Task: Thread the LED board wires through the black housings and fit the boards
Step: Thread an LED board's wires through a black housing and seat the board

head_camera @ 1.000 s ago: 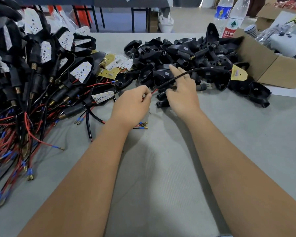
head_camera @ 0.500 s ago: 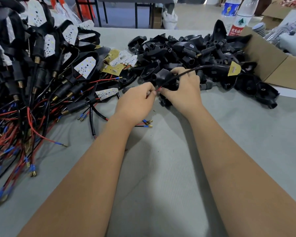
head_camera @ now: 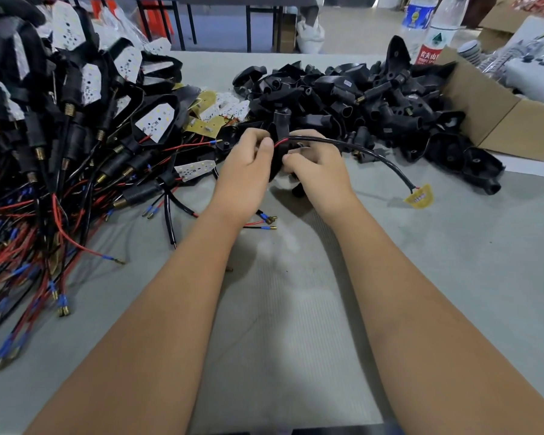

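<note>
My left hand [head_camera: 245,171] pinches the red wire end of a black cable [head_camera: 352,149] just above the grey table. My right hand [head_camera: 319,171] grips a black housing [head_camera: 280,133] held upright between both hands, its tube pointing up. The cable arcs to the right and ends in a yellow LED board [head_camera: 419,196] lying on the table. Whether the wire tip is inside the housing I cannot tell, as my fingers hide it.
A heap of empty black housings [head_camera: 358,98] lies behind my hands. Finished housings with white boards and red and black leads [head_camera: 76,136] fill the left. Loose boards [head_camera: 214,111] sit between. A cardboard box [head_camera: 490,120] and two bottles [head_camera: 434,29] stand at the far right.
My right hand has lifted a housing out of the heap and turned it upright. The cable's yellow board has dropped from the pile down to the table at the right.
</note>
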